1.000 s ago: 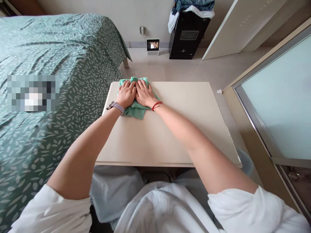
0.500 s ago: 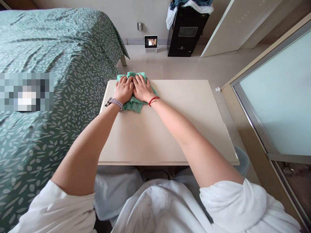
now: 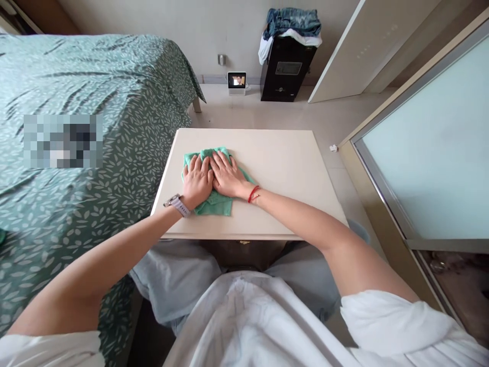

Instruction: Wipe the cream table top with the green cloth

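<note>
A green cloth (image 3: 218, 206) lies spread on the left part of a cream-coloured table (image 3: 283, 171). My left hand (image 3: 197, 181) rests flat on it with the fingers stretched out. Beside it, my right hand (image 3: 227, 176) also presses flat on the cloth, fingers extended, the two hands touching or nearly so. Part of the cloth is hidden beneath my palms. A watch with a pale strap (image 3: 179, 205) is on my left wrist, and a red string bracelet (image 3: 252, 194) is on my right.
Left of the table stands a bed with a green leaf-patterned cover (image 3: 126, 127). Beyond are a small screen device (image 3: 237, 84) and a black cabinet (image 3: 284, 74) topped with folded jeans (image 3: 292, 23). A frosted sliding panel (image 3: 428, 153) is on the right, with crumpled paper (image 3: 333, 148) nearby.
Both hands and the cloth have come from the table's far left edge back toward me. My elbows bend outward more, and the camera view has shifted slightly.
</note>
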The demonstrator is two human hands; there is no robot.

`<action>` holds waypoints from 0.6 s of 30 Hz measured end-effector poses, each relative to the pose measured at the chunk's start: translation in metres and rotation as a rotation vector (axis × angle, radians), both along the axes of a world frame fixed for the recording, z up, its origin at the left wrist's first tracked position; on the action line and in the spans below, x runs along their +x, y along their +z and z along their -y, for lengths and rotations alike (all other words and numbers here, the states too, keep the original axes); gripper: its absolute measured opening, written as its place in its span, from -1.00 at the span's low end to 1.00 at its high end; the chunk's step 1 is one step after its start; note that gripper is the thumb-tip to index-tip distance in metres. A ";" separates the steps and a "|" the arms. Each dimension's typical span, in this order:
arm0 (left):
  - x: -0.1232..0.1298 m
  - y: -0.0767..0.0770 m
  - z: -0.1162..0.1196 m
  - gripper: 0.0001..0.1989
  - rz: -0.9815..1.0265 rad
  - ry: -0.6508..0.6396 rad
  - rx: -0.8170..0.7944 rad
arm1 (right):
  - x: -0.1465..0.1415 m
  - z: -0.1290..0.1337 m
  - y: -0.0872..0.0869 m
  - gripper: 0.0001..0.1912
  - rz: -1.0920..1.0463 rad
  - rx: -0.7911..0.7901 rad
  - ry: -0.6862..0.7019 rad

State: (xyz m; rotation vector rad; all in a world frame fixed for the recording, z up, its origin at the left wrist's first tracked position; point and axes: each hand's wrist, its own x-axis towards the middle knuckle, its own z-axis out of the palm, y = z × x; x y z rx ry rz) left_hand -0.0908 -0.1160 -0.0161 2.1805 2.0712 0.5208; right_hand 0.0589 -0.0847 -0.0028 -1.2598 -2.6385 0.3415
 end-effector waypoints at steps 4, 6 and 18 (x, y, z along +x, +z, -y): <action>0.012 -0.005 0.064 -0.28 0.001 0.015 -0.010 | 0.019 0.056 -0.003 -0.24 -0.003 -0.001 0.051; 0.021 -0.008 0.093 -0.29 -0.005 0.012 -0.023 | 0.030 0.082 -0.005 -0.22 -0.001 0.010 0.088; 0.053 -0.002 0.120 -0.30 -0.061 -0.063 -0.082 | 0.064 0.111 -0.016 -0.19 0.031 0.062 0.160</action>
